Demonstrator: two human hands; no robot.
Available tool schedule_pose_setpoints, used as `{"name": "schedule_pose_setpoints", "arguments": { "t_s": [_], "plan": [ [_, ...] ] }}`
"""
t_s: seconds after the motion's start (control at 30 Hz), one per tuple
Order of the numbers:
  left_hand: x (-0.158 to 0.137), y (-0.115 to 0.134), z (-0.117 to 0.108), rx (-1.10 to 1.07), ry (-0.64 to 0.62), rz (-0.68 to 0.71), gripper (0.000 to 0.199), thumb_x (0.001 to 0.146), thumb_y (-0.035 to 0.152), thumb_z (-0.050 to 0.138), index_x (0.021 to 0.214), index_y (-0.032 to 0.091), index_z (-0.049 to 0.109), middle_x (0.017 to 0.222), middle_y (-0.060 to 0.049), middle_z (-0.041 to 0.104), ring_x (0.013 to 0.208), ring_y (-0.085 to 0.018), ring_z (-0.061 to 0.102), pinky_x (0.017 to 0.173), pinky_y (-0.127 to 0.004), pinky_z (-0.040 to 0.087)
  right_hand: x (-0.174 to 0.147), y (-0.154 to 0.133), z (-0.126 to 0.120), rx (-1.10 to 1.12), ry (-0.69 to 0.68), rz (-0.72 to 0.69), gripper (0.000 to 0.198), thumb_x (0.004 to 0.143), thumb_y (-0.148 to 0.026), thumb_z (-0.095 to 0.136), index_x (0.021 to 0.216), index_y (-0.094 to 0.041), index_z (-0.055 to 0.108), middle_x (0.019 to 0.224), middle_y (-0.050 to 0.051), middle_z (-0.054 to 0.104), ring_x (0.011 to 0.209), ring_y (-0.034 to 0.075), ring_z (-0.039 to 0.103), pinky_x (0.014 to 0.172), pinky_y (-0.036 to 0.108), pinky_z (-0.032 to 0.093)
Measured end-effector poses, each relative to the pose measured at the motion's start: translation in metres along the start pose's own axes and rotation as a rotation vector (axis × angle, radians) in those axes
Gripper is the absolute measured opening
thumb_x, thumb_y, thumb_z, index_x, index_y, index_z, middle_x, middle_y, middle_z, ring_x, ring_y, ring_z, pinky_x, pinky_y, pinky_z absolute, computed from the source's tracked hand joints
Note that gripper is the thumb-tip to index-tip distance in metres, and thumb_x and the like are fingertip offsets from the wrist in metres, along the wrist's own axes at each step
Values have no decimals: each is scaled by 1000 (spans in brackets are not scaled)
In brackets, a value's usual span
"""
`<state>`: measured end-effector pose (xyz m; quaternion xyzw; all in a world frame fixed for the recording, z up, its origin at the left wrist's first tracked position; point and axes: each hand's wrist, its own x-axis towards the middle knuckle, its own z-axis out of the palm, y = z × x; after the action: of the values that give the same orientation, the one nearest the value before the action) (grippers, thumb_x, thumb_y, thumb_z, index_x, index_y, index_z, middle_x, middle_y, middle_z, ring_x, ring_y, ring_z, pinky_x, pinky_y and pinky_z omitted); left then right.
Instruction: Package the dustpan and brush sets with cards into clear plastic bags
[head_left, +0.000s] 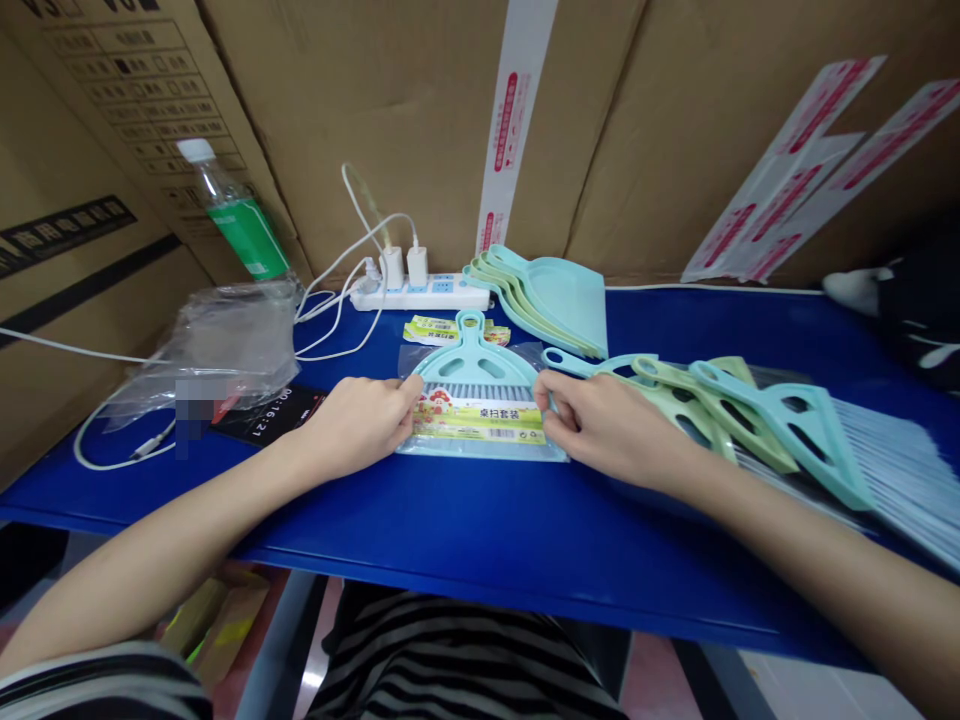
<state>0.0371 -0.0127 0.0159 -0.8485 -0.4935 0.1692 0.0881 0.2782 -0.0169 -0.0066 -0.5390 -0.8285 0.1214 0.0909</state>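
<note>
A light-blue dustpan and brush set (pixel 471 365) lies flat on the blue table before me, its handle pointing away. Grey-blue bristles show above a printed yellow-green label (pixel 480 420) across its lower part. Clear plastic surrounds it. My left hand (pixel 367 425) is closed at the left edge of this bagged set, beside the label's end. At the opposite edge, the curled fingers of my right hand (pixel 596 420) pinch the right side. The fingertips partly hide both edges.
Several dustpans (pixel 562 290) are stacked behind. More brushes (pixel 787 420) spread out on the right. A power strip (pixel 420 292) with white cables, a bottle (pixel 247 235), plastic bags (pixel 232 335) and a phone (pixel 274 412) are at left. Cardboard (pixel 405 110) walls the back.
</note>
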Motion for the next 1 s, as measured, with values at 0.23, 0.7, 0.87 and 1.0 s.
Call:
{"name": "schedule_pose_setpoints", "arguments": {
  "t_s": [0.23, 0.7, 0.87, 1.0],
  "plan": [
    [-1, 0, 2, -10, 27, 8, 17, 91, 19, 40, 96, 16, 55, 78, -6, 70, 69, -22, 67, 51, -29, 34, 0, -2, -1, -39, -16, 15, 11, 75, -14, 43, 75, -24, 38, 46, -6, 49, 44, 14, 45, 50, 26, 26],
    [0, 0, 1, -26, 22, 21, 16, 90, 17, 41, 96, 16, 56, 80, -6, 70, 70, -22, 66, 53, -29, 36, -3, -2, -3, -49, -30, -7, 11, 75, -13, 44, 76, -23, 41, 49, -5, 48, 46, 14, 46, 51, 27, 26],
    [0, -1, 2, -14, 39, 32, 16, 90, 18, 41, 97, 16, 56, 78, -5, 70, 68, -20, 66, 53, -26, 37, -3, 0, -2, -46, -10, -55, 11, 75, -12, 43, 77, -23, 43, 47, -5, 48, 46, 14, 47, 51, 26, 25],
    [1, -1, 0, -4, 31, 37, 17, 90, 17, 40, 97, 16, 55, 82, -6, 70, 70, -21, 67, 54, -28, 39, -1, 2, -1, -51, -21, -48, 10, 75, -13, 42, 76, -23, 41, 47, -5, 50, 44, 14, 46, 50, 27, 24]
  ]
}}
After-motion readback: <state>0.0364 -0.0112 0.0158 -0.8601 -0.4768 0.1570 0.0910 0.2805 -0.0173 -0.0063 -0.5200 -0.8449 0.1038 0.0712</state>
